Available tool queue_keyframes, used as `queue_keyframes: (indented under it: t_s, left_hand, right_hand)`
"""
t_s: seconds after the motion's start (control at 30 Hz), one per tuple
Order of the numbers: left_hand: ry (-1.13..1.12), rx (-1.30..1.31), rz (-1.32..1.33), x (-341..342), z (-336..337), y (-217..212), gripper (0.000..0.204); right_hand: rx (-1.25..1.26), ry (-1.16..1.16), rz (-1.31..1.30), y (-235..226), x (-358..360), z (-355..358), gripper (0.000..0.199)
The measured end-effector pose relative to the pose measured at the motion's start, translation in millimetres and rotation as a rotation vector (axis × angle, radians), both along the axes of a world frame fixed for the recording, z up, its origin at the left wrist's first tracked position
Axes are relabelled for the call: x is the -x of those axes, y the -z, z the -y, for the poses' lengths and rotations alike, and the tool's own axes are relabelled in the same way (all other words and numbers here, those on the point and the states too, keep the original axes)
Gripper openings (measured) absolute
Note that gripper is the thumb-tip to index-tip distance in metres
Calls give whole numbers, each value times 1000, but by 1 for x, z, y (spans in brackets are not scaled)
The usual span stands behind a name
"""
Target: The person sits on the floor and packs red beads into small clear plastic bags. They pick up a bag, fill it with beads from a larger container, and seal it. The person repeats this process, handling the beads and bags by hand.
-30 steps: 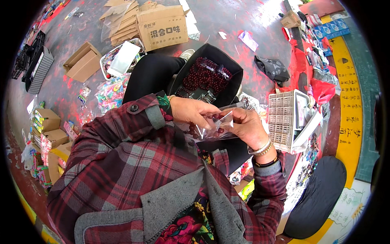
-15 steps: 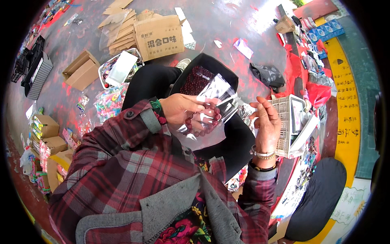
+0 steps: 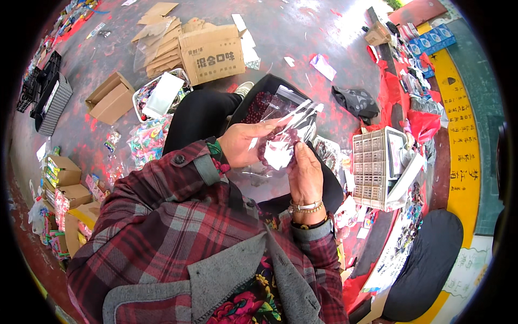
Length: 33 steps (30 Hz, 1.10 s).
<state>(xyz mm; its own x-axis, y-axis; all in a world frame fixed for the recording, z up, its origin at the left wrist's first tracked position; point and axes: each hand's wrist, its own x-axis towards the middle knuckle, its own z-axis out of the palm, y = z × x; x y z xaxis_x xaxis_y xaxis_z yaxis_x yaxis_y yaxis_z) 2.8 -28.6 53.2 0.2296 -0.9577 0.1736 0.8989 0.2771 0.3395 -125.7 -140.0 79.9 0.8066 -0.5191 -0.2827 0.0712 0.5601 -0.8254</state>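
Between my hands is a clear plastic bag (image 3: pixel 294 128) with a dark red bead bracelet (image 3: pixel 264 148) inside it. My left hand (image 3: pixel 241 143) is closed on the bag's left side, thumb on top. My right hand (image 3: pixel 306 171) pinches the bag's lower right edge beside the beads. Glare on the plastic hides part of the bracelet. Just beyond the bag, a black open box (image 3: pixel 280 82) holds more dark red beads (image 3: pixel 256 108), partly covered by the bag. A clear plastic sheet or bag hangs below my hands over my lap.
To the right stands a beige plastic basket (image 3: pixel 370 168) beside a dark grey bag (image 3: pixel 354 102). Flattened cardboard (image 3: pixel 211 54) lies ahead, near an open carton (image 3: pixel 109 97) and a white basket of small goods (image 3: pixel 141 100). Packaged goods (image 3: pixel 149 139) lie left of my leg.
My right hand has come in from the right and taken hold of the bag's edge. The bag has turned slightly in my left hand.
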Motion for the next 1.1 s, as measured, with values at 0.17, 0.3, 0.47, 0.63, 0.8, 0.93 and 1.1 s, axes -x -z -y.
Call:
queue_keyframes:
  t_s: [0.17, 0.3, 0.47, 0.63, 0.8, 0.93, 1.1]
  left_hand:
    - [-61, -102, -16, 5, 3, 1, 50]
    - [-210, -229, 113, -1, 0, 12, 36]
    - [-170, -317, 172, -9, 0, 9, 28]
    - [-192, -392, 257, -9, -1, -3, 27]
    - [-244, -386, 177, -4, 0, 1, 25]
    - [-256, -395, 214, -4, 1, 4, 26]
    - [-276, -503, 491, -13, -1, -8, 26]
  right_hand:
    - [34, 108, -46, 6, 1, 4, 18]
    - [58, 93, -45, 4, 1, 8, 20]
    - [44, 34, -47, 13, 6, 12, 22]
    - [-5, 35, -20, 22, 9, 11, 24]
    - [26, 116, 50, 24, 5, 4, 25]
    - [56, 140, -12, 32, 7, 8, 23]
    - [52, 112, -29, 26, 11, 7, 23]
